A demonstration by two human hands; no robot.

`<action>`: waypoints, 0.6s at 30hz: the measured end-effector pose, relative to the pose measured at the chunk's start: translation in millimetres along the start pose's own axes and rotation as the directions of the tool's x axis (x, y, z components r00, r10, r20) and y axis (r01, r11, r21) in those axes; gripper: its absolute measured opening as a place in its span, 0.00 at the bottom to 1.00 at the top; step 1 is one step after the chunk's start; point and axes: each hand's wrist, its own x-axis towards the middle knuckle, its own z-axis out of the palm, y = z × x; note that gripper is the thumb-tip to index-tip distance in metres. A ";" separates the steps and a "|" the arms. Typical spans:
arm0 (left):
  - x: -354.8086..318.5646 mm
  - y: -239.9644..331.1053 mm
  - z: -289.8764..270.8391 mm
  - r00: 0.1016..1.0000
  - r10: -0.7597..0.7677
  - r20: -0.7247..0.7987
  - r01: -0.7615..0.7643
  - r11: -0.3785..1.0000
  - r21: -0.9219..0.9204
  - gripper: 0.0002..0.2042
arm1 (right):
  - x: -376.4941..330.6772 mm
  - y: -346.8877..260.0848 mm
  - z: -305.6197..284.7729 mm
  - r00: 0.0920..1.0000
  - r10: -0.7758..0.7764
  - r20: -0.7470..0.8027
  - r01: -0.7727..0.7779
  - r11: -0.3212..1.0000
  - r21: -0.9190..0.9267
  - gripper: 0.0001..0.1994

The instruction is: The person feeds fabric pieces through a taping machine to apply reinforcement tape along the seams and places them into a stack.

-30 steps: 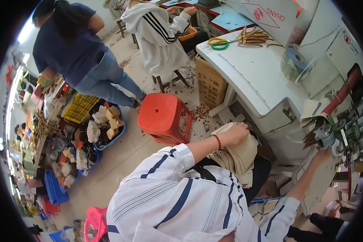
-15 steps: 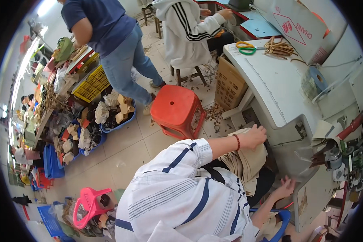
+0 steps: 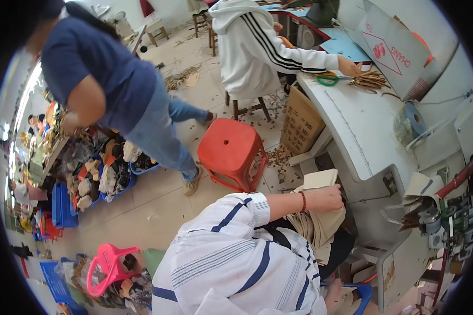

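Across my lap lies a stack of flat beige fabric-like pieces (image 3: 311, 223), fanned out at its left side. My left hand (image 3: 326, 199), with a red bead bracelet at the wrist, is closed on the top of this stack, its fingers bent over the far edge. One beige piece (image 3: 320, 179) sticks up just beyond the knuckles. My right hand (image 3: 333, 295) is low, at the rim of a blue basket (image 3: 363, 298) that holds more beige pieces; its fingers are hidden.
A white worktable (image 3: 357, 126) and a machine (image 3: 441, 220) stand to the right. A red stool (image 3: 228, 149) is ahead. One person in blue (image 3: 108, 79) walks at the left; another in a white hoodie (image 3: 252, 52) sits at the table. Filled baskets (image 3: 110, 181) line the left.
My right hand has dropped from beside the table to the blue basket. My left hand has closed over the stack. The walking person moved nearer; the seated person reached toward brown strips.
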 end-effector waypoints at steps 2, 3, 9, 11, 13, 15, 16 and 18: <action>3.7 -2.8 -18.5 0.998 0.019 0.060 -0.016 0.999 -0.052 0.03 | -29.5 -50.1 -78.1 0.978 0.016 0.208 -0.069 0.966 0.250 0.11; -4.2 -3.9 -23.9 0.997 -0.001 0.081 -0.002 1.000 0.028 0.02 | -30.5 -71.3 -97.9 0.987 -0.158 -0.010 0.149 0.905 0.399 0.10; 1.3 2.4 -57.8 0.979 0.193 0.070 -0.182 0.974 -0.136 0.03 | -50.6 -207.4 -172.4 0.500 -0.561 -0.660 0.856 0.435 0.279 0.26; 9.4 1.9 -62.3 0.977 0.213 -0.013 -0.197 0.878 -0.436 0.05 | -31.9 -228.5 -172.9 0.492 -0.638 -0.592 0.848 0.504 0.162 0.25; 13.5 -12.0 -69.2 0.952 0.231 0.200 -0.052 0.768 -0.639 0.15 | -11.9 -231.0 -155.2 0.453 -0.670 -0.589 0.852 0.519 0.065 0.18; 2.6 -39.0 -35.8 0.911 0.082 0.404 0.263 0.639 -0.723 0.17 | -23.2 -225.6 -164.7 0.511 -0.628 -0.587 0.840 0.510 0.185 0.12; 2.3 -40.5 -38.0 0.908 -0.049 0.415 0.382 0.498 -0.778 0.22 | -24.9 -214.5 -168.0 0.526 -0.639 -0.561 0.848 0.446 0.287 0.11; -0.9 -46.6 -45.4 0.831 -0.054 0.553 0.537 0.337 -0.773 0.23 | -45.0 -199.0 -210.0 0.642 -0.679 -0.356 0.715 0.361 0.599 0.11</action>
